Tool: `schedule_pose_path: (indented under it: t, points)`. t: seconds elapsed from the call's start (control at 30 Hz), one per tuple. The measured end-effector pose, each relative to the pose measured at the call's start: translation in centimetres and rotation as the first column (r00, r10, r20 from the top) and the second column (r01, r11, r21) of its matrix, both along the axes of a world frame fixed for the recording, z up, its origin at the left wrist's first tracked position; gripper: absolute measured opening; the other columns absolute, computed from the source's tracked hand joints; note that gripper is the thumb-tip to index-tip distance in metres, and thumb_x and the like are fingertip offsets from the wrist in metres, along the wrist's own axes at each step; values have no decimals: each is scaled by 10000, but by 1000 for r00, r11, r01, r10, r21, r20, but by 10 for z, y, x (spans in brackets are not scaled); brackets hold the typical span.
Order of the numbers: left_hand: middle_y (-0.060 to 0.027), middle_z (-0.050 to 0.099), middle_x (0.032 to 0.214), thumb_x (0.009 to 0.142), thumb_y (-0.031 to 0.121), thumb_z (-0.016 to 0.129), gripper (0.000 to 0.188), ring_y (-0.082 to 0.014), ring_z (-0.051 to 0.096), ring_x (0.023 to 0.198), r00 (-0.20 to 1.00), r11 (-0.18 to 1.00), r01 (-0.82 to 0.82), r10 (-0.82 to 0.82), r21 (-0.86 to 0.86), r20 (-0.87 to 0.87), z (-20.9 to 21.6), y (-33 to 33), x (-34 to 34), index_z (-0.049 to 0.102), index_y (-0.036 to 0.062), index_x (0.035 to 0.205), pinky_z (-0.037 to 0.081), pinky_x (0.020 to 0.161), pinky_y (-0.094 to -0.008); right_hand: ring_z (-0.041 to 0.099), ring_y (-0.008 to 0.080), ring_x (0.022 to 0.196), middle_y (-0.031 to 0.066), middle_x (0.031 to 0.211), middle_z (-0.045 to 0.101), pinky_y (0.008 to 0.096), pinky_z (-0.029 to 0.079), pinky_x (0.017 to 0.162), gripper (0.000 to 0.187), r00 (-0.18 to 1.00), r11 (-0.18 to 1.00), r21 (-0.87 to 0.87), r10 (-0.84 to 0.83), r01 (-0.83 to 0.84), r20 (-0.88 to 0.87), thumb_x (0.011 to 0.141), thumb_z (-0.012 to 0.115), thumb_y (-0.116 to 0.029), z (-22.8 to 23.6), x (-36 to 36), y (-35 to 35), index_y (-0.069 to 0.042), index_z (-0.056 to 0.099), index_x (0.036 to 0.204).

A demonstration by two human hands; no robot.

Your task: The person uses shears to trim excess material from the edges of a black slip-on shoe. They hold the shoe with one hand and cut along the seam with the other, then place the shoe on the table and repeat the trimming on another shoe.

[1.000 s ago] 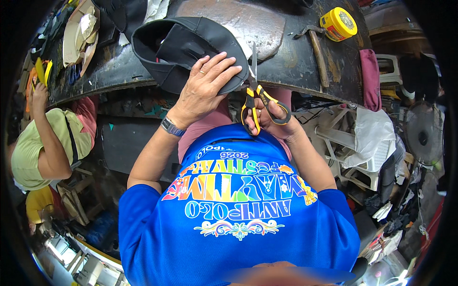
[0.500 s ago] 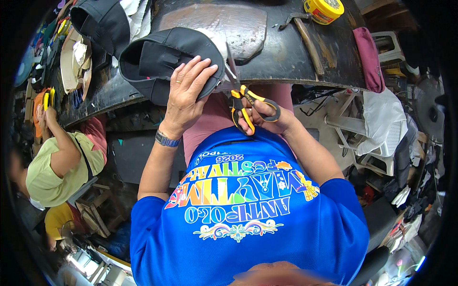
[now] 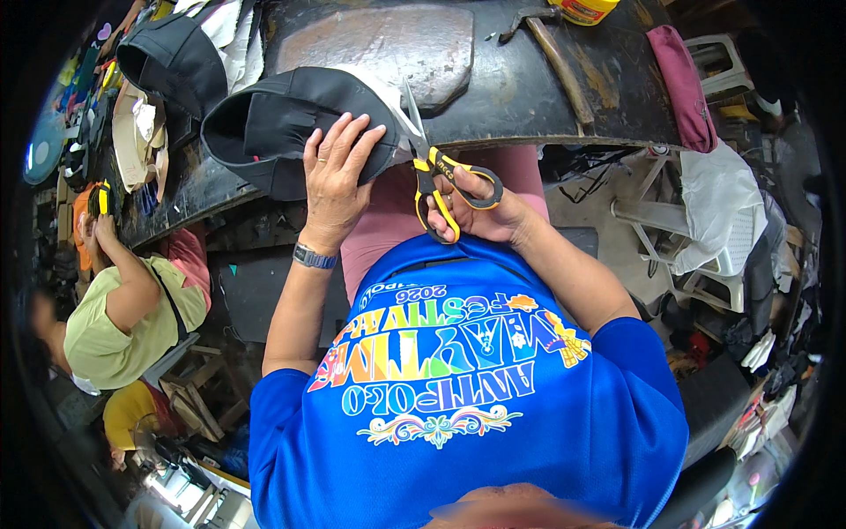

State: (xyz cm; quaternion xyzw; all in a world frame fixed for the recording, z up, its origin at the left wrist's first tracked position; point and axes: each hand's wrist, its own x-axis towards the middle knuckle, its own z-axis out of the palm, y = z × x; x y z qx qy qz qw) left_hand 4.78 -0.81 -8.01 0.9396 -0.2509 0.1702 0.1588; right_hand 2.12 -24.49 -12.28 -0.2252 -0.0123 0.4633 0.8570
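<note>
The left hand (image 3: 339, 181) lies flat on the cap (image 3: 282, 123), holding it on the worktop (image 3: 617, 88). At 3 o'clock, the right hand (image 3: 485, 212) grips the scissors (image 3: 436, 176), blades seemingly at the cap's edge.

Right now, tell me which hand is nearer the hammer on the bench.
Right. The right hand holds the scissors below the hammer; the left hand lies on the black cap, farther left.
</note>
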Motion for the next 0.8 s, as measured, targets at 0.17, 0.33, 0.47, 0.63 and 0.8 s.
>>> schedule_pose_path:
  t: [0.17,0.33,0.47,0.63,0.8]
  points:
    - [-37,570,1327,693,109,780,619,-233,476,1310,997,998,-42,44,-44,68,-12,0,5,595,158,1281,304,1093,-414,615,207,729,131,802,630,308,484,608,545,1000,1000,-8,12,-12,11,913,588,-552,-4,-1,-7,-20,587,1029]
    - [-93,590,1290,687,7,746,558,-287,508,1286,999,992,34,-30,-119,33,-6,2,7,628,109,1224,385,1058,-430,618,156,669,92,768,623,265,503,571,438,998,994,-104,-25,31,59,934,601,-484,2,-3,-10,-50,584,985]
    - [-130,610,1261,694,-83,680,525,-317,538,1254,997,989,74,-75,-128,-8,5,9,7,641,76,1193,431,1047,-430,616,151,661,87,757,621,257,499,563,436,998,990,-141,-15,25,67,930,606,-486,5,-4,-11,-54,585,978]
    - [-162,639,1226,713,-159,603,514,-325,592,1192,995,953,43,-68,-298,-74,13,13,9,636,41,1185,499,985,-385,612,143,628,89,757,627,255,498,562,467,994,985,-175,17,2,108,925,599,-511,9,-8,-16,-45,591,955]
    - [-167,646,1208,760,-160,588,468,-317,610,1168,994,908,30,-72,-418,-86,15,15,7,638,32,1183,501,980,-380,621,141,598,95,768,635,261,512,584,507,977,956,-278,144,-96,159,915,596,-535,16,-11,-18,-28,593,934]
